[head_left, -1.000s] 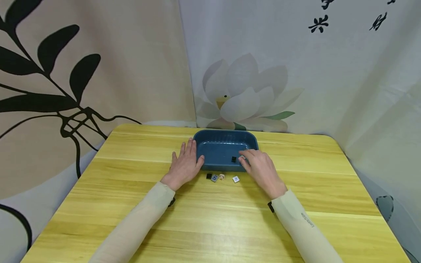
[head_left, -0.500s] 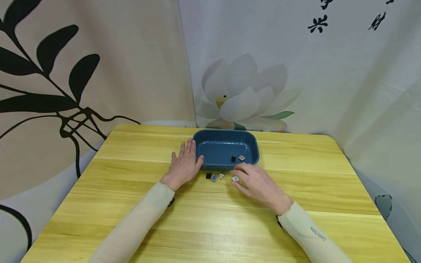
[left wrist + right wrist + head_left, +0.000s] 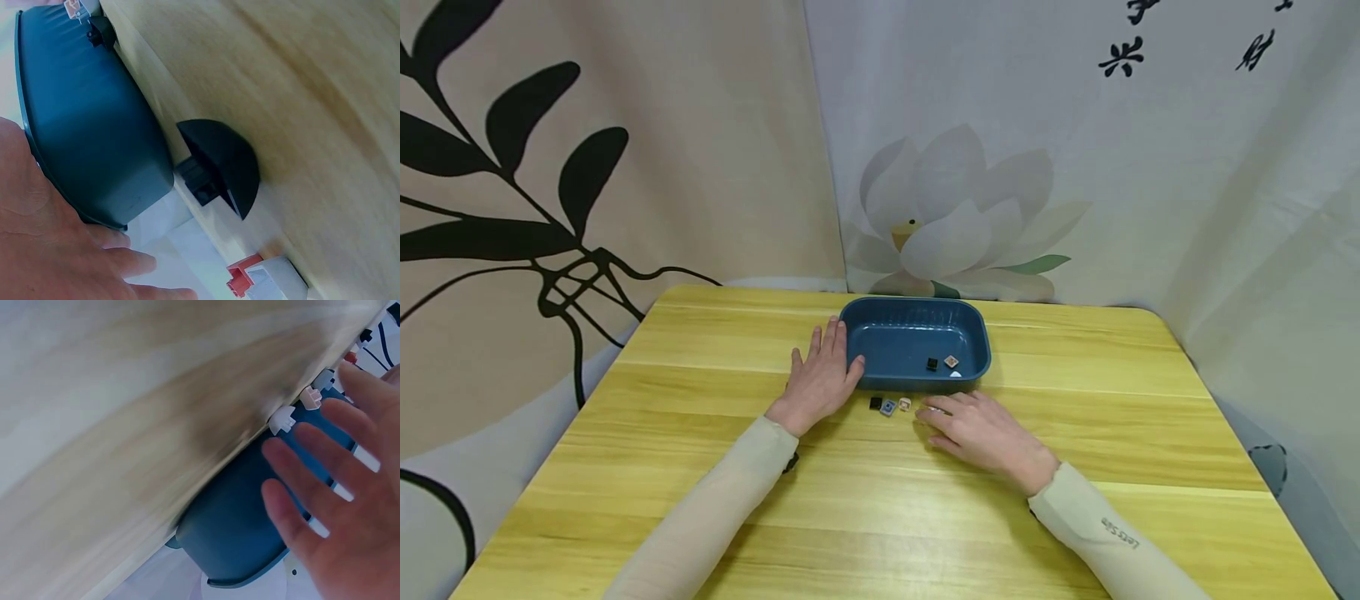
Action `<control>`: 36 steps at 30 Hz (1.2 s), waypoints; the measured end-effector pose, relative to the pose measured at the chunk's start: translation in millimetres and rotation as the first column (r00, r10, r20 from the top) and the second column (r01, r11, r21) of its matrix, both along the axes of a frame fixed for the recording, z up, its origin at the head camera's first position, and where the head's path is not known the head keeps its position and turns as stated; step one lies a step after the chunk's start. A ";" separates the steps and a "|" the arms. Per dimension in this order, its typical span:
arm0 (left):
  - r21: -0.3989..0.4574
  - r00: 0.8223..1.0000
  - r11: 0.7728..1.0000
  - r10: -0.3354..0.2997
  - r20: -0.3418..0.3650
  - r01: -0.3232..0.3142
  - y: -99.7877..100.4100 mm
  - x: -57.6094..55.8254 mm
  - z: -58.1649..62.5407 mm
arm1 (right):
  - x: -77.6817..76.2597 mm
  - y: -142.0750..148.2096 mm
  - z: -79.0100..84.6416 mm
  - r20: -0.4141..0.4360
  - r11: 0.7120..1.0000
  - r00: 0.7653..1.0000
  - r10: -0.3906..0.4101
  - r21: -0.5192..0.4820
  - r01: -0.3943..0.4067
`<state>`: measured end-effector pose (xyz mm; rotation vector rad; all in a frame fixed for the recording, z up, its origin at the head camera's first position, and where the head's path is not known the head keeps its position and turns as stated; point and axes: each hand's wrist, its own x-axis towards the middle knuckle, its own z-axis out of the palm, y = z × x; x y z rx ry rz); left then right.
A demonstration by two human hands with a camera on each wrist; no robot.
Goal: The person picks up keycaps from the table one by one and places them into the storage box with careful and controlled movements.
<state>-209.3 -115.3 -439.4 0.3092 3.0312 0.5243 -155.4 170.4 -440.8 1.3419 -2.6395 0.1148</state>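
My left hand [image 3: 822, 375] lies with straight fingers against the left side of a blue tray [image 3: 917, 385]. In the head view my right hand [image 3: 988, 433] is low over the table, its fingertips around a small white keycap-like piece. The right wrist view shows that white piece [image 3: 282, 420] on the tabletop, with the fingers [image 3: 300, 478] extended and apart beside it. Left of it lie a pale pink piece [image 3: 905, 404], a grey-blue one [image 3: 887, 407] and a black one [image 3: 876, 403]. A black piece [image 3: 932, 364] and a pale one [image 3: 951, 362] sit inside the tray.
The wooden table [image 3: 850, 517] carries everything, its back edge meeting a printed cloth backdrop [image 3: 955, 208]. Close to my left hand, its wrist view shows a black stemmed piece [image 3: 219, 165] and a red-and-white piece [image 3: 275, 278] on the table.
My right hand has let go of the pale piece in the tray and come back to the white piece on the table. A white spot now shows inside the tray's front. My left hand stays put.
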 end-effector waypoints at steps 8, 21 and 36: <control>-0.002 1.000 1.000 -0.005 0.000 0.005 -0.4 -0.1 -1.9 | 1.3 -2.4 -2.2 0.000 0.997 0.998 -0.067 0.023 0.067; 0.005 1.000 1.000 -0.004 -0.001 0.004 0.3 0.2 -1.1 | 1.3 1.9 -4.5 -0.039 0.992 0.995 -0.094 0.076 0.097; 0.002 1.000 1.000 -0.001 -0.011 0.001 -0.3 -0.3 -2.4 | 3.5 5.9 -1.7 -0.059 0.993 0.991 -0.119 -0.003 0.119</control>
